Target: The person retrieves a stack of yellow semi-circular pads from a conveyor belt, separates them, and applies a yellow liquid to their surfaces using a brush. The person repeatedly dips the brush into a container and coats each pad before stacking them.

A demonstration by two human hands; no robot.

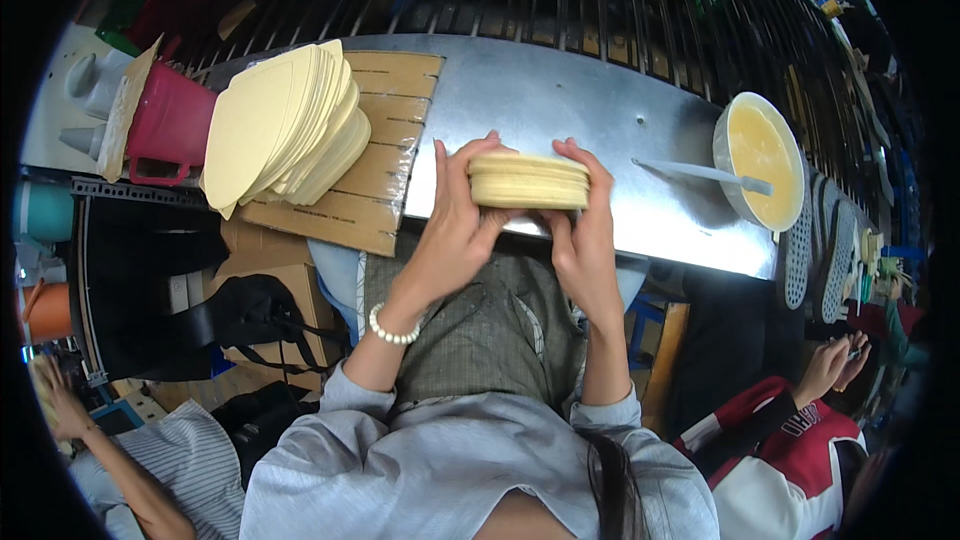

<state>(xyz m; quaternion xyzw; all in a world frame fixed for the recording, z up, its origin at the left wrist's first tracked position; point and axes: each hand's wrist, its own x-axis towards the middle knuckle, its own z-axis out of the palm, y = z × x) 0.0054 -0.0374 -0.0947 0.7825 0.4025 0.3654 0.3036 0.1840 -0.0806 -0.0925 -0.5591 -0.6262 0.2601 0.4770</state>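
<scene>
Between my two hands is a thick stack of pale yellow insole-shaped sheets [528,181], held edge-up over the near edge of the metal table [560,110]. My left hand [466,208] grips the stack's left end, its wrist wearing a white bead bracelet [392,328]. My right hand [588,230] closes around the right end, thumb below and fingers behind. To the left, a larger fanned pile of similar pale yellow sheets [285,125] lies on a flattened brown cardboard piece [390,140].
At the right stands a white bowl [797,180] of yellowish paste, with a light-handled brush [700,173] across its rim. Grey perforated soles [796,260] lie beyond it. A pink container [170,120] stands far left. Dark metal bars [480,0] run behind the table. Co-workers sit at both sides.
</scene>
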